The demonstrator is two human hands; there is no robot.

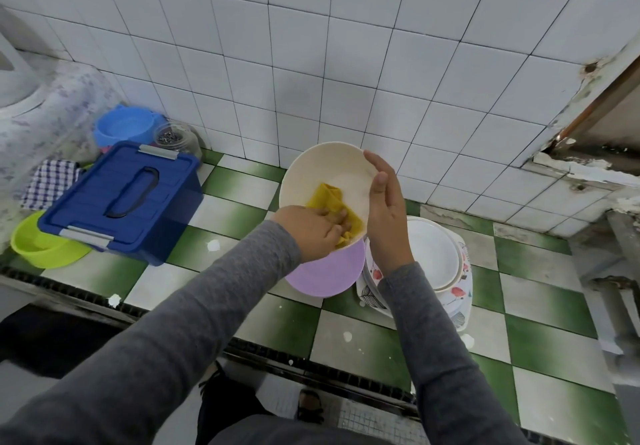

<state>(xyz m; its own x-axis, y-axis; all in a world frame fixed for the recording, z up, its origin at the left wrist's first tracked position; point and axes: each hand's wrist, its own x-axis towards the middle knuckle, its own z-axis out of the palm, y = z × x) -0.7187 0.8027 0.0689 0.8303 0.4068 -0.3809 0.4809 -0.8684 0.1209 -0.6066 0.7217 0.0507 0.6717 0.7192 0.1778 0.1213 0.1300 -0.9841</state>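
Observation:
A cream bowl is held tilted toward me above the counter. My right hand holds its right rim, fingers fairly straight along the edge and thumb on the inner side. My left hand presses a yellow cloth against the bowl's inner surface, with the fingers curled over the cloth. Below the bowl lies a purple plate. To its right stands a stack of white and flower-patterned plates.
A green-and-white tiled counter meets a white tiled wall. At the left sit a blue lidded box, a lime green basin, a light blue bowl, a glass jar and a checked cloth. A damaged window frame is at right.

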